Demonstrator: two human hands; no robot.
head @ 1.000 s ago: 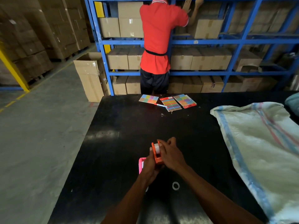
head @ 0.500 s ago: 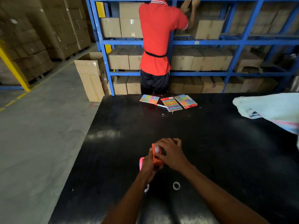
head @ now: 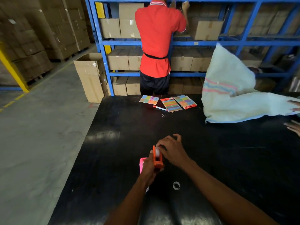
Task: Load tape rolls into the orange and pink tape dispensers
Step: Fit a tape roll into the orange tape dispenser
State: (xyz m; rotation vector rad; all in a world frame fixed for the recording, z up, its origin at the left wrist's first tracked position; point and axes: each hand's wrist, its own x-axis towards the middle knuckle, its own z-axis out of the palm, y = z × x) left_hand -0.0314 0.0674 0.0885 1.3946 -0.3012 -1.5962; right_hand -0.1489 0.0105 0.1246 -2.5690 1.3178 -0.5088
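A glossy black desk [head: 211, 151] carries three packs of multicoloured sticky notes [head: 168, 103] and a red-capped marker pen [head: 159, 108] near its far edge, a white woven sack [head: 230, 101] to their right, and a small clear tape ring [head: 176, 185] near the front.

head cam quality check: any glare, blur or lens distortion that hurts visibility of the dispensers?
Head view: wide-angle bowing bends the blue shelving at the edges; a dull glare patch sits on the black table, clear of the work; the white sack is motion-blurred. The orange dispenser is sharp but partly hidden by both hands; the pink dispenser is mostly hidden behind the left hand.
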